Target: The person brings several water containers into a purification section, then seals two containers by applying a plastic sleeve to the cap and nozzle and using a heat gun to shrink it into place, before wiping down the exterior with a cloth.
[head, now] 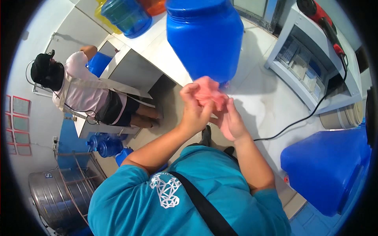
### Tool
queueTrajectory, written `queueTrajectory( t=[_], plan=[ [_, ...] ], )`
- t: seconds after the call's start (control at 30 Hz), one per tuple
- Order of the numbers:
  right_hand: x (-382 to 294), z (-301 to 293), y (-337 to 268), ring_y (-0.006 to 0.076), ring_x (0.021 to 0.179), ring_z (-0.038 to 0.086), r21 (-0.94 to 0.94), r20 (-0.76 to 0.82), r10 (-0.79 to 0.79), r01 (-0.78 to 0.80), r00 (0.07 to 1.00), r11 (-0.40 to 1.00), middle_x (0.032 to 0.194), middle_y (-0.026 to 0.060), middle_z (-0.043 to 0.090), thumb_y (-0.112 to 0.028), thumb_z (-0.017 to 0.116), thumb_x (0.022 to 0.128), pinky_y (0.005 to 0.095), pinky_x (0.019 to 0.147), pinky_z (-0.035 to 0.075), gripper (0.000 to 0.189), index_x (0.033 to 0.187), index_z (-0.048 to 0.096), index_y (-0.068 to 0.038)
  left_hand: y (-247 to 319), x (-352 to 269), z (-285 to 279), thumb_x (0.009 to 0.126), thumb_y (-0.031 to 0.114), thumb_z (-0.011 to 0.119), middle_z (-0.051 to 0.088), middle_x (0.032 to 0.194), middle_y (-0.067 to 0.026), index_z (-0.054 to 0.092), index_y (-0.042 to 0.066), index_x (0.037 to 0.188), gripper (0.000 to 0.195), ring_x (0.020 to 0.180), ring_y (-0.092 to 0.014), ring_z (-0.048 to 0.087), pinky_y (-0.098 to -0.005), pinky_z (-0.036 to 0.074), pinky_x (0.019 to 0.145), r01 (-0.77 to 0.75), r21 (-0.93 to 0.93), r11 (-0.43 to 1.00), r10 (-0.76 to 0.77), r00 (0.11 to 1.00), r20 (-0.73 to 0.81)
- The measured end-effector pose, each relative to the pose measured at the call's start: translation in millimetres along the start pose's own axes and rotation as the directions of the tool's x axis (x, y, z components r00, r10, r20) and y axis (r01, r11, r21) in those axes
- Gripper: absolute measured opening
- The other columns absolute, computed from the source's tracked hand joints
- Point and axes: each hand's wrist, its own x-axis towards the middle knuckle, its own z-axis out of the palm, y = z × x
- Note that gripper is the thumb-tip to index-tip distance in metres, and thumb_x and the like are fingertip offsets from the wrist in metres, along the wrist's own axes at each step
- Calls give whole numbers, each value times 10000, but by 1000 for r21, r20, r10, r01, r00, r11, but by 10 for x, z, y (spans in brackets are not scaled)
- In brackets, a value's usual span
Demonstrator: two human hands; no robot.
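Observation:
A crumpled pink cloth (207, 92) is bunched between my hands, in front of the big blue plastic container (206, 38) that stands on the white tiled counter (257, 100). My left hand (195, 106) grips the cloth with thumb and fingers. At the cloth's right lower edge is my right hand (231, 119), its thumb raised and some of its fingers hidden behind the cloth, so its hold cannot be told.
A co-worker (88, 85) stands at the left counter beside another blue container (99, 63). To the right are a grey cabinet (313, 73), a red and black heat gun (322, 23) with a black cord (298, 121), and a blue container (322, 168). Water jugs (127, 17) stand at the top.

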Motion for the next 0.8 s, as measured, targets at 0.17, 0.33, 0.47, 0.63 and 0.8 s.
queueTrajectory(
  t=[0.17,0.33,0.47,0.63,0.8],
  plan=[
    [-68,77,-8,219,1219,547,300,-51,-141,150,989,942,1418,107,445,-398,476,1038,410,1005,474,592,1513,278,-104,585,20,35,832,134,692,332,1520,-251,474,10,1299,530,1362,-437,371,-500,268,1123,-266,430,863,8,858,513],
    [-607,332,-360,216,1117,603,-128,-104,-482,469,870,874,1338,126,513,-126,573,988,358,862,547,509,1452,371,-66,636,256,-21,800,203,745,353,1502,-251,530,78,1358,610,1373,-430,344,-517,256,1119,-348,62,936,231,735,638],
    [-1900,480,-1063,214,834,674,-619,-39,-595,448,803,645,1198,141,609,-43,613,922,355,739,578,294,1214,584,-40,623,394,21,837,116,691,456,1435,-220,407,5,1431,667,1329,-335,445,-452,322,1122,-79,-212,974,189,804,564],
    [-4583,891,-1194,202,781,637,-959,270,-949,129,162,-251,876,105,663,-319,662,942,324,658,506,236,885,635,-91,386,414,176,879,87,654,536,1359,-179,373,-2,1449,641,1251,-284,520,-419,368,1094,221,-219,950,12,678,735],
    [-6044,-560,-386,367,773,662,-8,205,-891,-911,-405,412,832,184,689,-350,659,895,446,704,507,319,874,683,-32,285,434,495,898,142,678,536,1363,-180,386,1,1443,634,1208,-260,543,-402,407,1047,272,-249,930,100,463,881]
  ],
)
